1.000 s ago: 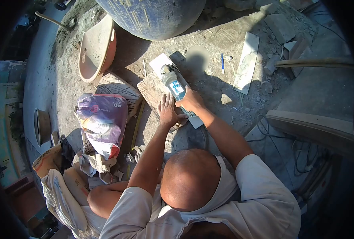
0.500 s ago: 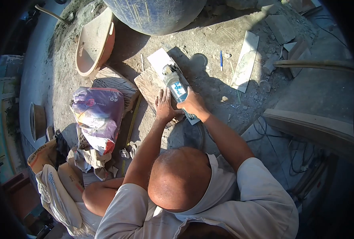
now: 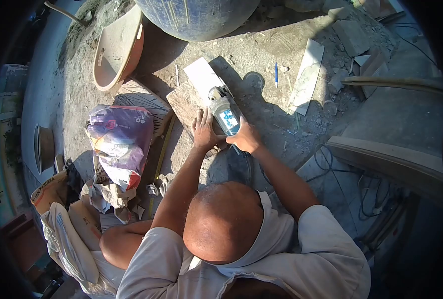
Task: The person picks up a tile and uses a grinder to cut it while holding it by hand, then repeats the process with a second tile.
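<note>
My right hand [image 3: 246,136] is wrapped round the teal body of an angle grinder [image 3: 228,119], whose grey head points away from me. Under the grinder lies a long white tile strip [image 3: 201,73], resting over a worn wooden board [image 3: 182,97]. My left hand [image 3: 204,131] lies with its fingers stretched forward on the board beside the tile, its thumb reaching toward the grinder. The grinder's disc is not clear to see, and its body and my hands hide the tile's near part.
A purple and white sack [image 3: 121,134] stands at the left, below a tilted tub [image 3: 113,55]. A blue barrel [image 3: 196,20] is at the top. Right of the grinder lie a blue pen [image 3: 276,74] and a marbled tile piece [image 3: 307,77]. Cables [image 3: 326,159] trail at the right.
The grinder has slid back along the tile toward me, with my right hand on it. More of the tile's far end shows. My left hand stays in about the same place.
</note>
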